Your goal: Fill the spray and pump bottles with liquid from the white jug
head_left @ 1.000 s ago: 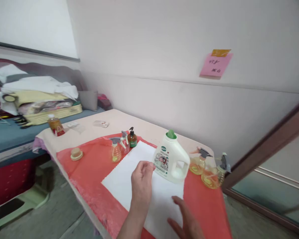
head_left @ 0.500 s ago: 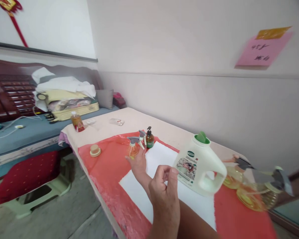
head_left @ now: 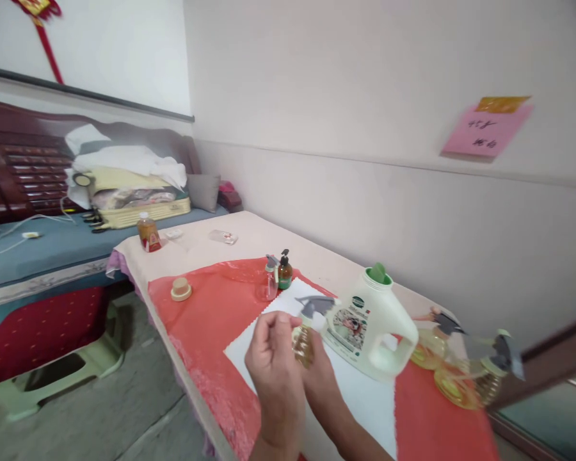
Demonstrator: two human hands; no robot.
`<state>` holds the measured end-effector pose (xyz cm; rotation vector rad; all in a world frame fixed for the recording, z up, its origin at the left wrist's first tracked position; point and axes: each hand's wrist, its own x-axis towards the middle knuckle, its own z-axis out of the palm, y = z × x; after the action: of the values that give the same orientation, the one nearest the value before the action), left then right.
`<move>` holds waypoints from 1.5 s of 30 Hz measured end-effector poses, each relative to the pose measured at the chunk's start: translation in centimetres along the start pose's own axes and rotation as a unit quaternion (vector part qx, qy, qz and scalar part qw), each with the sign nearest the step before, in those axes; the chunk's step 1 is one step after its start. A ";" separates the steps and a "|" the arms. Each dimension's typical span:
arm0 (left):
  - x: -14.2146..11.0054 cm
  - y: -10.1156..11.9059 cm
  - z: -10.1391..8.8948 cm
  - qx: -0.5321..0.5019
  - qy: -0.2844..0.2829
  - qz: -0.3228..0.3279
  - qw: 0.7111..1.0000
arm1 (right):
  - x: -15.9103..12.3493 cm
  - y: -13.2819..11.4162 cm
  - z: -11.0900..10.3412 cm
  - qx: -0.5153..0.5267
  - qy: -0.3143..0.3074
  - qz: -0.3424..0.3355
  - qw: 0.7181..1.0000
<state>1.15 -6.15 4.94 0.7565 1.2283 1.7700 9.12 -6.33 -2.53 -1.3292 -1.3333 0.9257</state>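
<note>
My right hand [head_left: 319, 368] is wrapped around a small clear spray bottle [head_left: 302, 346] with yellowish liquid and a grey trigger head, raised over the white sheet [head_left: 360, 397]. Just left of it, my left hand [head_left: 274, 352] is closed, thumb against curled fingers; anything inside is hidden. Behind the hands stand a pinkish clear spray bottle [head_left: 269, 285] and a brown pump bottle [head_left: 285, 272] with a green label. Right of my hands is a big pale green jug [head_left: 377, 326], uncapped, with something green in its mouth.
Two yellow-liquid spray bottles [head_left: 465, 384] stand at the right on the red sheet [head_left: 211, 326]. A beige cap [head_left: 181, 289] lies at left. Farther back are an amber bottle [head_left: 148, 235] and a clear packet [head_left: 223, 237]. A red-topped stool [head_left: 52, 333] stands beside the table.
My right hand has brought the spray bottle from beside the pinkish bottle back towards me, next to my left hand. My left hand stays closed. The view has shifted slightly.
</note>
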 end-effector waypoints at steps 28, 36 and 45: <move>-2.7 -4.4 3.4 -0.194 -0.280 -0.273 0.900 | -8.2 1.7 -10.6 0.541 -0.235 0.260 0.765; -2.4 -5.2 3.5 -0.114 -0.201 -0.223 0.947 | -8.5 3.6 -10.2 0.024 0.074 -0.023 0.997; -2.6 -4.2 3.2 -0.145 -0.289 -0.233 0.917 | -8.1 1.3 -11.5 0.418 -0.101 0.224 0.874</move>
<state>6.23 -6.29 2.05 0.6732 0.6514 1.1745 19.80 -15.63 -2.43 -0.8536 -0.5956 1.7528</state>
